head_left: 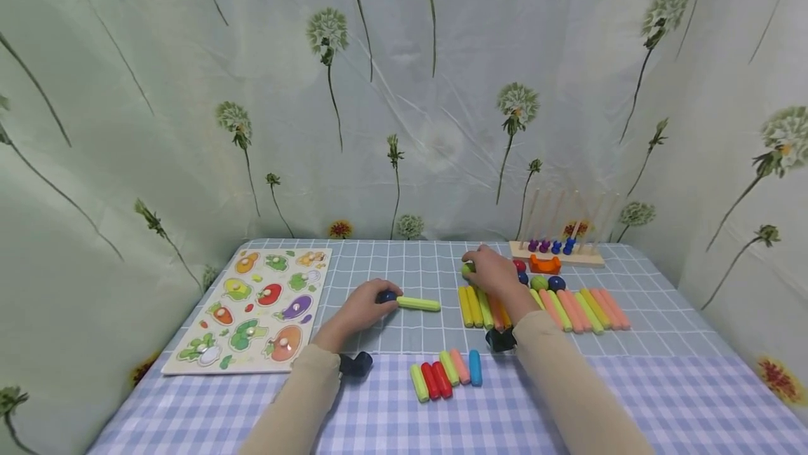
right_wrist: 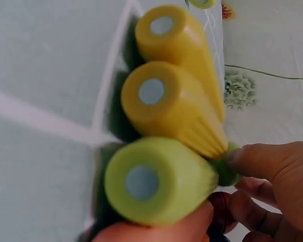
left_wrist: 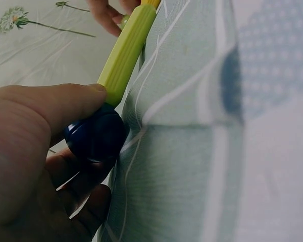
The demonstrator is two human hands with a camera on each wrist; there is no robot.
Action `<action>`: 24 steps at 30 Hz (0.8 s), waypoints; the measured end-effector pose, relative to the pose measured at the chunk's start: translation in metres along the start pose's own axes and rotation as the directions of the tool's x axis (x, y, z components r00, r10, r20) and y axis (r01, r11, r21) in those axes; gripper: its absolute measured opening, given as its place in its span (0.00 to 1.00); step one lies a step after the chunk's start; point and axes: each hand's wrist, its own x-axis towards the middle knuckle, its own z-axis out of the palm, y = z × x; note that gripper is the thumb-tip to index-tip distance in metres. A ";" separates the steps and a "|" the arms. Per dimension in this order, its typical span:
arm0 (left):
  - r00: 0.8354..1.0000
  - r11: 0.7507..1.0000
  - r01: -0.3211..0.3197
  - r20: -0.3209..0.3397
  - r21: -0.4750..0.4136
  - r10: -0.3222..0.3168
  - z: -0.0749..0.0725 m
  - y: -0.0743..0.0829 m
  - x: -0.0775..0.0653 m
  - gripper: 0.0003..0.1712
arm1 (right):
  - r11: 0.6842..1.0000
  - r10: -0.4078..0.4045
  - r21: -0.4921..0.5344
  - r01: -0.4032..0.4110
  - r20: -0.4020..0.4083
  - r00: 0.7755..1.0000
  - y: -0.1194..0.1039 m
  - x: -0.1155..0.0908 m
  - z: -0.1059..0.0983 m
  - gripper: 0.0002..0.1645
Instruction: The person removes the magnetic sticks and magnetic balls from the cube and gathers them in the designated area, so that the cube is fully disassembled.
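My left hand holds a dark blue ball between thumb and fingers. Against that ball sits one end of a yellow-green ribbed stick, whose other end points right; the thumb tip lies where the two meet. Farther right, my right hand pinches a green ball at the far end of a row of sticks. Two yellow sticks and a yellow-green stick lie nearest to it. A red ball shows below its fingers in the right wrist view.
A vegetable puzzle board lies at the left. Short red, blue, pink and yellow-green sticks lie at the front. On the right are more sticks, several balls, an orange piece and a wooden peg rack.
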 end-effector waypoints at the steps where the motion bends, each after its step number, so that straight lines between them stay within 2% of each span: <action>1: 1.000 1.000 -0.003 0.004 0.002 0.003 0.000 0.000 0.000 0.13 | 1.000 0.001 0.002 -0.001 -0.011 1.000 0.000 -0.002 0.000 0.22; 5: 0.999 0.999 -0.038 0.018 0.010 0.038 -0.003 0.000 0.000 0.18 | 0.998 0.023 0.056 -0.019 -0.066 0.998 -0.004 -0.011 -0.001 0.23; 8: 0.999 0.999 -0.042 0.019 0.002 0.042 -0.006 0.000 0.001 0.22 | 0.996 0.015 0.090 -0.008 -0.071 0.997 -0.016 -0.022 -0.002 0.23; 12: 0.999 0.999 -0.032 0.014 -0.007 0.032 -0.010 -0.001 0.001 0.21 | 0.991 -0.056 0.117 0.056 -0.005 0.998 -0.038 -0.038 0.000 0.22; 17: 1.000 0.999 -0.024 0.003 -0.028 0.024 -0.013 -0.001 0.001 0.19 | 0.979 -0.193 0.091 0.184 0.113 0.975 -0.058 -0.048 0.006 0.24; 20: 1.000 0.998 -0.012 0.017 -0.065 0.013 -0.013 0.001 0.000 0.19 | 0.980 -0.198 0.064 0.190 0.167 0.966 -0.062 -0.051 0.012 0.26; 24: 0.999 0.996 0.003 0.046 -0.091 0.001 -0.012 0.003 -0.001 0.18 | 0.982 -0.189 0.054 0.182 0.195 0.962 -0.059 -0.053 0.017 0.27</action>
